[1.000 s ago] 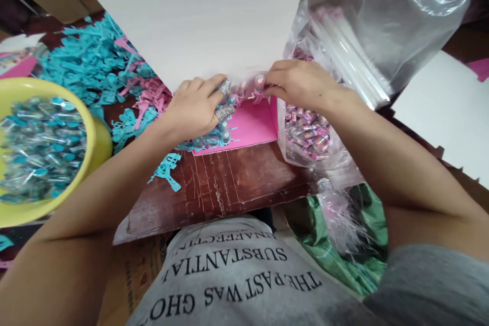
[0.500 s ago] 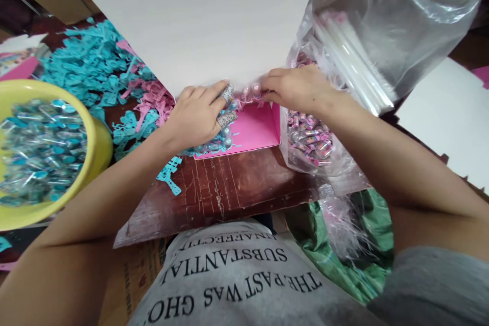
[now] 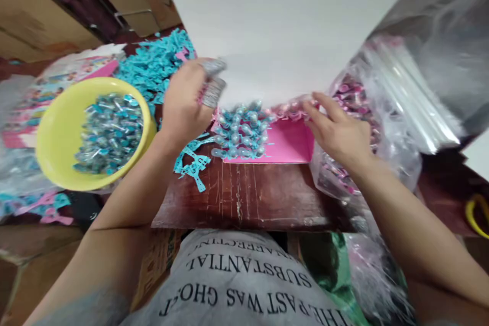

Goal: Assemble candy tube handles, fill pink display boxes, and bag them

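A pink open box (image 3: pixel 290 142) lies in front of me, with rows of small clear capsules on blue plastic pieces (image 3: pixel 244 132) standing at its left side. Along its back runs a row of capsules on pink pieces (image 3: pixel 284 109). My right hand (image 3: pixel 340 132) has its fingertips on the pink capsule at the right end of that row. My left hand (image 3: pixel 185 99), smeared by motion, hovers left of the box near the pink and blue pieces. Silver-grey tape wraps two of its fingers, which are apart, and I see nothing held between them.
At left stands a yellow basin (image 3: pixel 57 137) of blue-tipped capsules, before a heap of blue plastic pieces (image 3: pixel 153 66). A large white panel (image 3: pixel 286 25) rises behind the box. At right are a plastic bag of pink capsules (image 3: pixel 355 102) and clear plastic sleeves (image 3: pixel 416 97).
My left hand has moved off the blue capsules to the left, uncovering them. My right hand stays at the pink row's right end. The view has shifted left.
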`<state>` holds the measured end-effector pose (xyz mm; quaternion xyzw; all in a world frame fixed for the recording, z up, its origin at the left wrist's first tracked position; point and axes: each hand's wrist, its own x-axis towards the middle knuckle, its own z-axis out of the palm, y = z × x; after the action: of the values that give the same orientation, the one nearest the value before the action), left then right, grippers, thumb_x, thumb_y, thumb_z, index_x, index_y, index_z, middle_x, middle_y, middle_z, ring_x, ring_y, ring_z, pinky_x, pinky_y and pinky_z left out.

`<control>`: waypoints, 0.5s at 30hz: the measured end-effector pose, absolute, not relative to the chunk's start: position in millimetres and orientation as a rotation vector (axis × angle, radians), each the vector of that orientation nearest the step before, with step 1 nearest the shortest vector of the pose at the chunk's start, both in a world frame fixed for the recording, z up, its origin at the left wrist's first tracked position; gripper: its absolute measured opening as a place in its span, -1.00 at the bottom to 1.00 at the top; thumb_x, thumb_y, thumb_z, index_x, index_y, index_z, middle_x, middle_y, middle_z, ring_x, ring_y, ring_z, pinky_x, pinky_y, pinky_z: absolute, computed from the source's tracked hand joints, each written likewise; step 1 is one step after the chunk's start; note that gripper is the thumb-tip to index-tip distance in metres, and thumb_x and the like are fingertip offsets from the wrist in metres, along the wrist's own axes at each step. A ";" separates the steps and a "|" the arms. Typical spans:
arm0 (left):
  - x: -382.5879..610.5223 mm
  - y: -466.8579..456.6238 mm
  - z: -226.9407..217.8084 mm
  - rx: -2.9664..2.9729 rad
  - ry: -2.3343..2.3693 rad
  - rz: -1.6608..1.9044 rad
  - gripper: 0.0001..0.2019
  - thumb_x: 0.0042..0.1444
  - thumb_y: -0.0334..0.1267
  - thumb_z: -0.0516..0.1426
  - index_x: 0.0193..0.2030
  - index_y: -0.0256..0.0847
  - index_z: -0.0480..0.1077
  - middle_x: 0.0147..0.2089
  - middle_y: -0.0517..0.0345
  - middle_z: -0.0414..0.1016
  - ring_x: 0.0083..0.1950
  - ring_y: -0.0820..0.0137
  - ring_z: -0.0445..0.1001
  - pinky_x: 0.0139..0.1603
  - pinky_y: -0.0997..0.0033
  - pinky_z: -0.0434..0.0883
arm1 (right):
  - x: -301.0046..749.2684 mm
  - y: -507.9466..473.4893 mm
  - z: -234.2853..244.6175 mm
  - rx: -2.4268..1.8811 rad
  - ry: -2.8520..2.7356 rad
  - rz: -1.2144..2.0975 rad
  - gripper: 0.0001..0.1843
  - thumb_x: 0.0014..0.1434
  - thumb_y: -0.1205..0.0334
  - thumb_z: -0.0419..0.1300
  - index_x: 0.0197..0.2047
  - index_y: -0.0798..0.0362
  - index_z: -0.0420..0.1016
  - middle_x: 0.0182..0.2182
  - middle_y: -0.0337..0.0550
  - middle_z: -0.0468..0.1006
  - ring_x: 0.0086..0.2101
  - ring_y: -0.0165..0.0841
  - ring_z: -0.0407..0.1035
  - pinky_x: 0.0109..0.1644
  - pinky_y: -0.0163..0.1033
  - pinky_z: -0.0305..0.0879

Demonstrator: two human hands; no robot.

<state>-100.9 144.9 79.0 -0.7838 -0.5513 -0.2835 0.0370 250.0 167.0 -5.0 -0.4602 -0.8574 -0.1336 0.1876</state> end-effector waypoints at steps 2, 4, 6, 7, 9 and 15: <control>-128.3 142.5 77.1 -2.054 -1.892 -1.056 -0.56 0.57 0.04 -0.11 0.22 -0.18 0.41 0.19 -0.03 0.56 0.21 0.22 0.50 0.35 0.09 0.41 | 261.8 154.4 -5.9 -1.312 -2.258 -0.367 -0.50 0.47 0.02 0.19 0.40 -0.11 0.45 0.37 0.03 0.49 -0.06 -0.14 0.64 -0.42 -0.22 0.36; -148.0 146.7 61.5 -1.953 -2.140 -0.939 -0.67 0.51 -0.09 0.01 0.23 -0.22 0.37 0.14 -0.05 0.57 0.10 0.20 0.53 0.26 0.07 0.47 | 271.7 143.7 -9.2 -1.347 -2.167 -0.263 -0.48 0.45 -0.01 0.20 0.40 -0.09 0.45 0.36 0.11 0.47 -0.04 -0.03 0.64 -0.25 -0.08 0.55; -155.5 157.8 38.0 -1.992 -2.382 -0.594 -0.62 0.39 -0.19 0.15 0.28 -0.26 0.34 0.13 -0.09 0.59 0.13 0.11 0.55 0.25 0.01 0.49 | 278.0 135.5 -13.2 -1.396 -2.146 -0.137 -0.51 0.47 0.01 0.18 0.38 -0.08 0.47 0.33 0.15 0.47 -0.08 0.00 0.65 -0.16 0.03 0.60; -154.6 164.6 26.4 -1.998 -2.469 -0.410 -0.56 0.33 -0.22 0.21 0.30 -0.27 0.34 0.17 -0.13 0.58 0.21 0.03 0.53 0.28 -0.02 0.48 | 280.6 132.1 -14.7 -1.422 -2.143 -0.094 -0.53 0.47 0.01 0.17 0.36 -0.08 0.48 0.32 0.16 0.48 -0.10 -0.02 0.65 -0.15 0.04 0.60; -146.1 177.1 8.7 -1.957 -2.552 -0.186 -0.47 0.25 -0.25 0.28 0.31 -0.31 0.33 0.31 -0.23 0.48 0.34 -0.09 0.45 0.33 -0.07 0.47 | 287.4 126.1 -15.6 -1.481 -2.124 -0.063 -0.55 0.45 0.00 0.18 0.33 -0.08 0.50 0.29 0.16 0.49 -0.13 -0.06 0.64 -0.17 0.02 0.60; -135.2 182.0 4.3 -1.891 -2.570 -0.188 -0.30 0.17 -0.52 0.27 0.43 -0.38 0.16 0.47 -0.32 0.26 0.41 -0.20 0.41 0.40 -0.35 0.40 | 335.4 102.8 -7.0 -1.820 -2.005 -0.067 -0.56 0.43 -0.03 0.17 0.26 -0.06 0.54 0.28 0.11 0.49 -0.29 -0.27 0.57 -0.25 -0.08 0.54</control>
<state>-135.2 182.0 4.3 -0.5913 -0.8038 -0.0589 -0.0274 335.4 102.8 -7.0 -0.6561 -0.7230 -0.0243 0.2149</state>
